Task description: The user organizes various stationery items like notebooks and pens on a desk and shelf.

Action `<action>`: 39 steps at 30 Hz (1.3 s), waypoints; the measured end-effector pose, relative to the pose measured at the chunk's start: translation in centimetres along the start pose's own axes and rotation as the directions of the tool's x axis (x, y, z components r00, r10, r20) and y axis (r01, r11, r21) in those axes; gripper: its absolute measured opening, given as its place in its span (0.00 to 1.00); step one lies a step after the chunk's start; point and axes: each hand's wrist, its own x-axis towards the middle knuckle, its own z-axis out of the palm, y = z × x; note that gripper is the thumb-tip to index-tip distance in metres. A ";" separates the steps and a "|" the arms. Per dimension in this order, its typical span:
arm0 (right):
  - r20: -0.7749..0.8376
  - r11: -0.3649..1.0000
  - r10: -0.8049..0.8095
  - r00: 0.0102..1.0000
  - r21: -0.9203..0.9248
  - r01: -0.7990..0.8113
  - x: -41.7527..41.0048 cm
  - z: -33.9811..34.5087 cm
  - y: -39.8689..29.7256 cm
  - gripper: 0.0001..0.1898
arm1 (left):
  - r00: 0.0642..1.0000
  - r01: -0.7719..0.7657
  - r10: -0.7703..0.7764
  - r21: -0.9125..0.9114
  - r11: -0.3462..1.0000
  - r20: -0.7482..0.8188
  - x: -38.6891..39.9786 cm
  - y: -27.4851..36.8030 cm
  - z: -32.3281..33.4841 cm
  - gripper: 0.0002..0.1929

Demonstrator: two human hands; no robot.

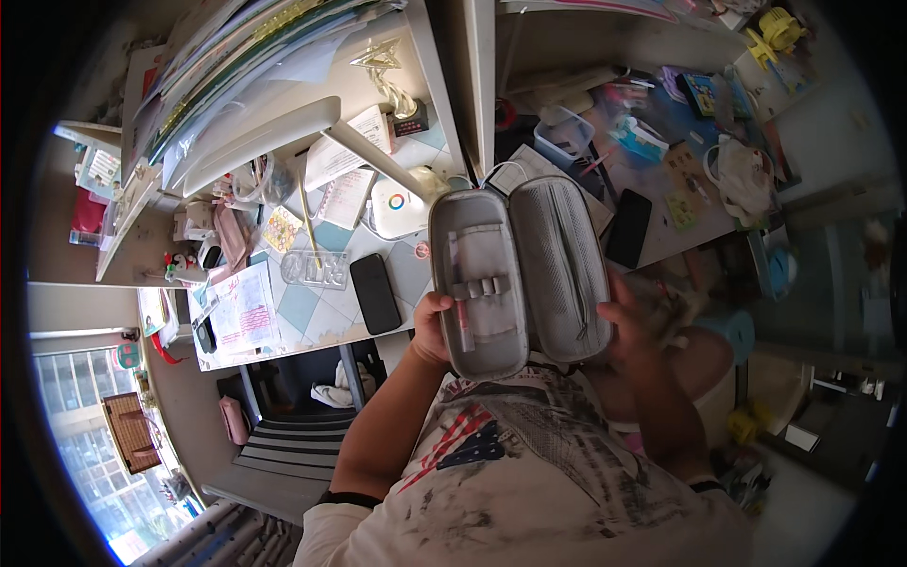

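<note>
An unzipped grey pencil case lies spread open between my hands, in front of my chest. My left hand grips its left edge, thumb over the rim. My right hand holds the right edge, where a zipped mesh pocket lines the inside. In the left half, a slim pen-like item with a clear and reddish body stands along the side, partly under the elastic loops. The fingers behind the case are hidden.
A black phone, a clear plastic stencil and papers lie on the left desk. A white desk lamp arches over it. Another dark phone and a blue plastic basket are on the right desk.
</note>
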 end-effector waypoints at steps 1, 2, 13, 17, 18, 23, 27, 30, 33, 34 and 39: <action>0.005 1.000 0.005 1.000 -0.001 -0.005 0.1 -0.6 -0.5 0.44 | 0.999 0.041 -0.040 -0.032 0.999 0.026 0.1 0.1 0.3 0.33; -0.051 0.973 -0.072 0.996 -0.225 0.059 0.3 -0.9 -1.1 0.44 | 0.996 0.079 -0.076 -0.061 0.995 0.052 0.1 0.3 0.5 0.33; 0.470 0.035 -0.333 0.818 -0.860 0.509 1.7 10.3 2.3 0.13 | 0.998 -0.060 0.061 0.022 0.998 -0.016 0.9 -2.2 1.9 0.30; 0.391 -0.002 -0.319 0.863 -0.911 0.413 2.1 10.3 3.5 0.13 | 0.981 -0.163 0.189 0.362 0.918 -0.038 0.5 -3.4 1.9 0.25; 0.366 0.025 -0.280 0.887 -0.921 0.388 2.3 10.3 4.0 0.12 | 0.972 -0.188 0.226 0.352 0.917 -0.070 0.4 -3.5 1.4 0.24; 0.393 0.205 0.011 0.920 -0.901 0.382 2.5 10.8 4.0 0.12 | 0.906 -0.291 0.317 0.131 0.948 -0.280 -0.8 -2.0 1.3 0.27; 0.442 0.234 0.099 0.891 -0.881 0.411 0.8 12.0 0.3 0.13 | 0.791 -0.428 0.483 0.225 0.876 -0.376 -2.8 1.8 -0.7 0.28; 0.482 0.391 0.287 0.828 -0.848 0.358 0.8 11.0 -2.3 0.17 | 0.712 -0.490 0.579 0.309 0.815 -0.398 -6.2 5.8 -0.9 0.28; 0.535 0.638 0.415 0.736 -0.748 0.184 1.1 6.9 -1.5 0.20 | 0.618 -0.411 0.582 0.414 0.812 -0.528 -10.6 8.7 -2.9 0.25; 0.413 0.737 0.411 0.813 -0.676 -0.029 0.3 5.0 -0.8 0.18 | 0.571 -0.349 0.577 0.464 0.814 -0.583 -10.5 9.3 -3.9 0.22; 0.110 0.792 0.472 0.875 -0.490 -0.365 -1.7 0.6 2.1 0.11 | 0.736 -0.174 0.313 0.279 0.944 -0.600 -11.1 10.3 -8.4 0.24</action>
